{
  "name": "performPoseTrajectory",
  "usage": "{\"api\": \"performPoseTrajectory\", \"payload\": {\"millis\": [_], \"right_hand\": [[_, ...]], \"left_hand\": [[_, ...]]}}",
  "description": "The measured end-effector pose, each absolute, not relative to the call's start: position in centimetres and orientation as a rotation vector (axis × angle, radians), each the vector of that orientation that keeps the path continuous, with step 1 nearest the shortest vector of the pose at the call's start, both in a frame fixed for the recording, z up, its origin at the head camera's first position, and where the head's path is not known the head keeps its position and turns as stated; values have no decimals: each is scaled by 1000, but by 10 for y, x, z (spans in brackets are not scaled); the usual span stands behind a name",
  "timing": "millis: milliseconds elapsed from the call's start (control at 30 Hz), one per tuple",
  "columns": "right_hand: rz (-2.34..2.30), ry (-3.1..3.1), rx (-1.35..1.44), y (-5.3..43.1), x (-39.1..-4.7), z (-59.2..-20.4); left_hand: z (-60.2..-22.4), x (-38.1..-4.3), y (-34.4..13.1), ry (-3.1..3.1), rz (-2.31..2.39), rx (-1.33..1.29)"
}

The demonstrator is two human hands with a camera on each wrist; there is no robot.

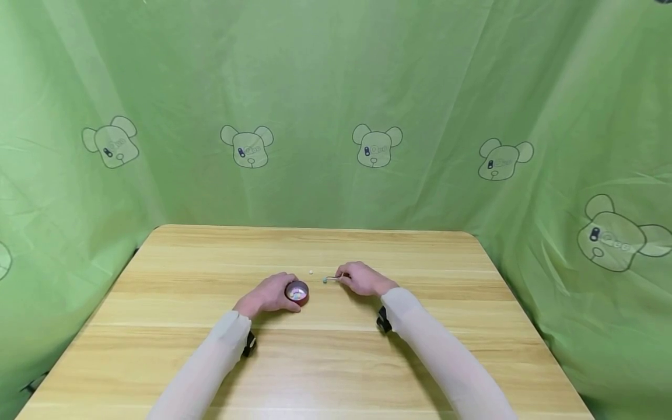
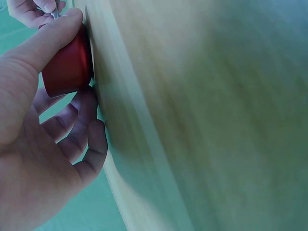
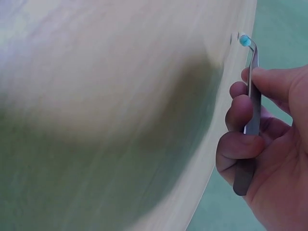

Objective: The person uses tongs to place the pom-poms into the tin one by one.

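Note:
My left hand (image 1: 269,293) holds a small red metal cup (image 2: 67,70) between thumb and fingers, and the cup stands upright on the table. Inside it lie several pale beads (image 1: 297,294). To the right, my right hand (image 1: 362,279) grips a pair of bent-tip metal tweezers (image 3: 255,108). At the tweezers' tips is a small light-blue bead (image 3: 245,40), just above or on the tabletop; I cannot tell which. A single whitish bead (image 1: 311,272) lies on the table between the hands, a little farther back.
The wood-grain table (image 1: 315,373) has rounded far corners. A green curtain (image 1: 315,192) printed with bear heads hangs behind it and on both sides. Dark straps with small devices (image 1: 384,321) sit on both wrists.

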State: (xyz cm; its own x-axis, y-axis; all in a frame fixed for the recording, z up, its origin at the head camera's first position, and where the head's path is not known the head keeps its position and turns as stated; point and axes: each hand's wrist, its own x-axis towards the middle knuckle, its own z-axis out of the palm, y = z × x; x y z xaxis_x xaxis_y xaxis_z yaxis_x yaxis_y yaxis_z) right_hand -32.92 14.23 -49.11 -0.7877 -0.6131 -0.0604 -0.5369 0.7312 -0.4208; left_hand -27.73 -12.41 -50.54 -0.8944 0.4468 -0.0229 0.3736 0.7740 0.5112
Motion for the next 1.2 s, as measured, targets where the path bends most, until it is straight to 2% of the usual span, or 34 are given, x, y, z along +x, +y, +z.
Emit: {"api": "performPoseTrajectory", "payload": {"millis": [1200], "right_hand": [[-554,2755,-1135,131,-315,-470]], "left_hand": [[-504,-276,-122,2838,756,639]]}}
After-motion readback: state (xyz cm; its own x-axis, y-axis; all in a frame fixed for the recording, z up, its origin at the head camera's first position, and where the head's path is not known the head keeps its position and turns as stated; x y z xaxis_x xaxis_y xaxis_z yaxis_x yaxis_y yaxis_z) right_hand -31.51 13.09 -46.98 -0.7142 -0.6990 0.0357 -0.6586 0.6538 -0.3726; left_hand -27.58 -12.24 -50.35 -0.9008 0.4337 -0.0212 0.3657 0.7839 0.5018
